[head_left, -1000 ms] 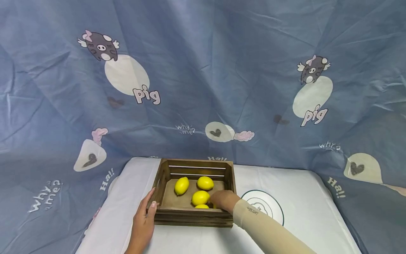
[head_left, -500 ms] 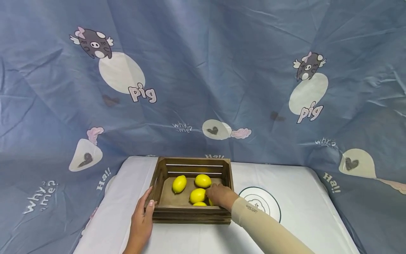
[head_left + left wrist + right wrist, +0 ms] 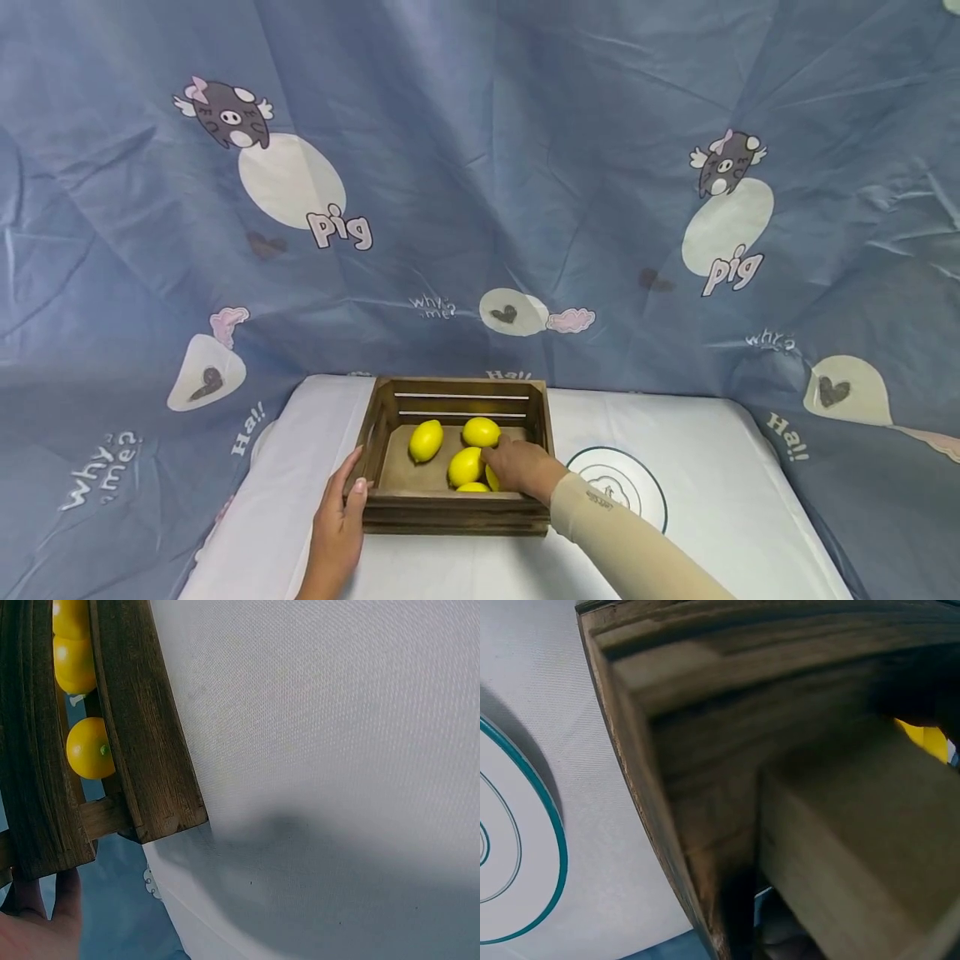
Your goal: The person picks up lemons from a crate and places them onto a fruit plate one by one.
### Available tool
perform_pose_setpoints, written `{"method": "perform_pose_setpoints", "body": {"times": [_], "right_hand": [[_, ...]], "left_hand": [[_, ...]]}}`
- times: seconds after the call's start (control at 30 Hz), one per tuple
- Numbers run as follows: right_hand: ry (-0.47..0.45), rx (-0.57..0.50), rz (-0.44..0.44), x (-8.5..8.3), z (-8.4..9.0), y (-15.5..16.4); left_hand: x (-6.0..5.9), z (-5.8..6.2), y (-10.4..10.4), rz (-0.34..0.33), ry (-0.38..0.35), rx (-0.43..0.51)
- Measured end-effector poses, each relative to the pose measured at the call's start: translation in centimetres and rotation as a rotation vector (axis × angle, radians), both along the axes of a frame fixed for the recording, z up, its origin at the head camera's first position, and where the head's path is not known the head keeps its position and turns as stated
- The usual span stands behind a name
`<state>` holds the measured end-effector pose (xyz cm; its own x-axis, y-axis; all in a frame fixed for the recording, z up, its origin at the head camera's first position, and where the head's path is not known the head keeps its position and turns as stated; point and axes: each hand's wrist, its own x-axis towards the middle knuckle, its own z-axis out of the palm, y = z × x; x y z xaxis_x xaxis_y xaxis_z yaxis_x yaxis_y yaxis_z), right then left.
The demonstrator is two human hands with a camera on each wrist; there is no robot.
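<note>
A brown wooden crate (image 3: 457, 515) stands on the white-covered table with several yellow lemons inside. One lemon (image 3: 426, 442) lies apart at the left; another lemon (image 3: 481, 432) lies toward the back, and a third lemon (image 3: 466, 467) is near the middle. My left hand (image 3: 339, 529) touches the crate's left end near the front corner, fingers fairly straight along the side and thumb at the corner. My right hand (image 3: 521, 467) reaches over the right wall, its curled fingers on a lemon (image 3: 491, 477) that they partly cover. The front wall hides part of the nearest lemon (image 3: 473, 487).
A white plate (image 3: 651, 492) with a dark green rim lies right of the crate, partly behind the right forearm (image 3: 637, 542). Blue-grey printed cloth (image 3: 465, 208) hangs behind the table and along both sides.
My right hand has shifted slightly within the crate's right side, and more of the lemon at its fingers now shows. My left hand stays at the crate's left corner. The head view has shifted slightly.
</note>
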<state>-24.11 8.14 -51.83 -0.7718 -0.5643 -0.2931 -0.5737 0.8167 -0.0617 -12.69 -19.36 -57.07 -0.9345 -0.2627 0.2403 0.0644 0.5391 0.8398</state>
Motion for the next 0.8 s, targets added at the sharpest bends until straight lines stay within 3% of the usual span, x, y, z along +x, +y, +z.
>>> {"method": "perform_pose_setpoints", "body": {"times": [0.17,0.47,0.8], "right_hand": [[0.01,-0.024,-0.002,0.02,-0.1,-0.04],[0.035,-0.205,0.054,-0.25,0.22,-0.13],[0.019,-0.403,-0.012,-0.25,0.29,-0.13]], "left_hand": [[0.15,-0.31,0.05,0.006,0.004,-0.005],[-0.11,-0.21,0.0,0.022,0.015,-0.014],[-0.03,-0.26,0.05,-0.003,0.038,0.035]]}}
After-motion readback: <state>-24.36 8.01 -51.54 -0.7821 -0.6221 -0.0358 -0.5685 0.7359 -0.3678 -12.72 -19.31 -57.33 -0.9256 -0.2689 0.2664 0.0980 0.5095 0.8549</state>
